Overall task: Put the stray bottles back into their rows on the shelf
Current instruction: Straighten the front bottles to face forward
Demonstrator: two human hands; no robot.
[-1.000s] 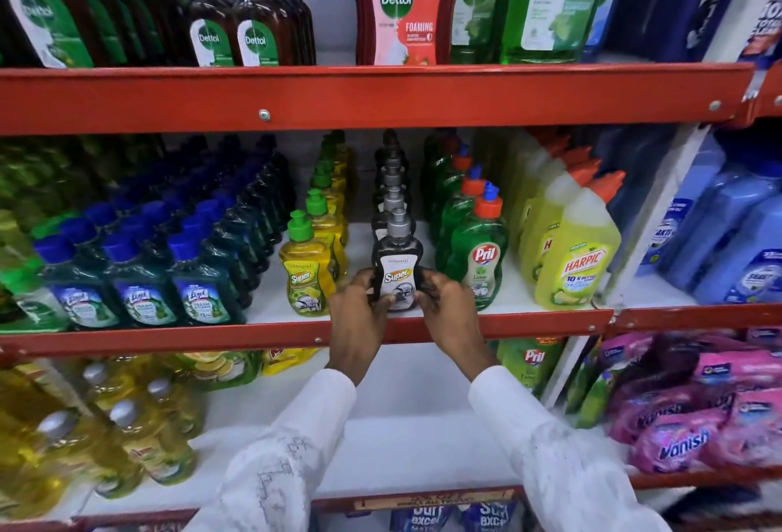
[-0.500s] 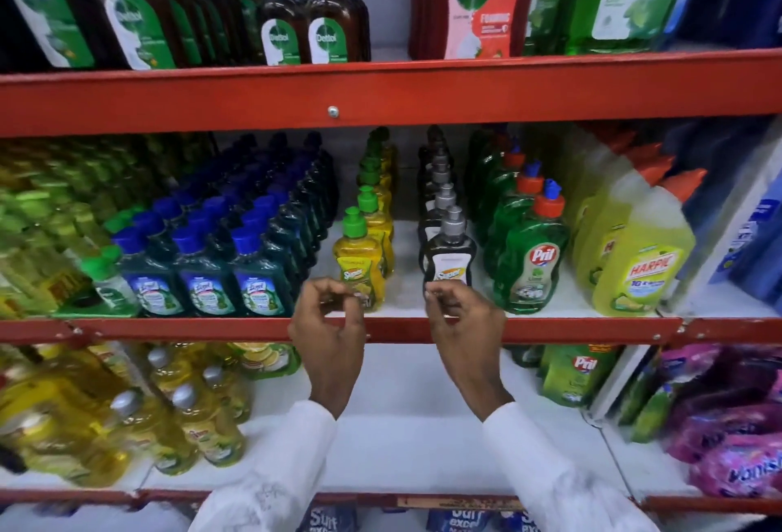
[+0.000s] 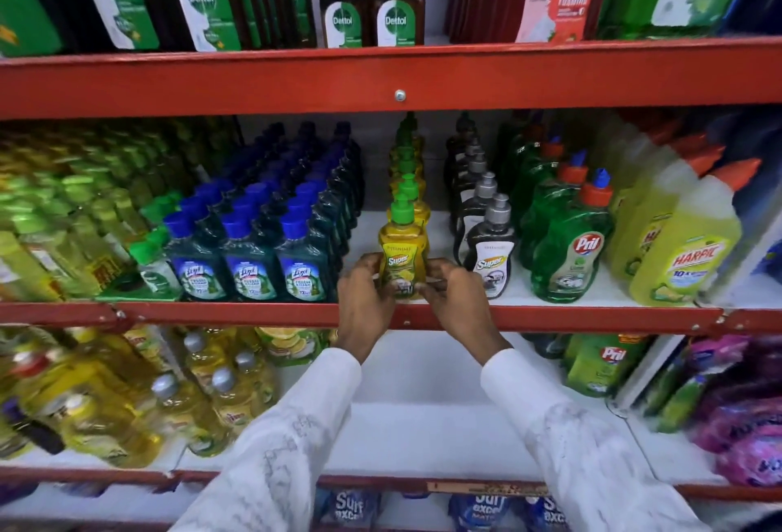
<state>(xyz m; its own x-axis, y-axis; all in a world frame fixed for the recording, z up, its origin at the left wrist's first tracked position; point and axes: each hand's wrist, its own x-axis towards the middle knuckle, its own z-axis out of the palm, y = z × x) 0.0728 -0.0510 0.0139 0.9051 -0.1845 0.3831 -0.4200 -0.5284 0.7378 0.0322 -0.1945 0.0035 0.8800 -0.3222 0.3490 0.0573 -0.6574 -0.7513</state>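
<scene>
A yellow Super bottle [image 3: 403,254] with a green pump cap stands at the front of its row on the middle shelf [image 3: 254,315]. My left hand [image 3: 364,298] grips its left side and my right hand [image 3: 455,298] grips its right side, fingers around the lower label. Just to the right stands a dark Super bottle [image 3: 488,260] with a grey cap, at the front of its own row, untouched. More yellow bottles line up behind the held one.
Blue-capped Lizol bottles [image 3: 249,265] fill rows to the left. Green Pril bottles [image 3: 569,256] and yellow Harpic bottles [image 3: 685,260] stand to the right. Dettol bottles [image 3: 395,11] sit on the shelf above. Yellow liquid bottles [image 3: 169,396] crowd the lower shelf.
Both hands let go of the dark Super bottle, shifted left and closed on the yellow Super bottle. The camera view has swung to the left.
</scene>
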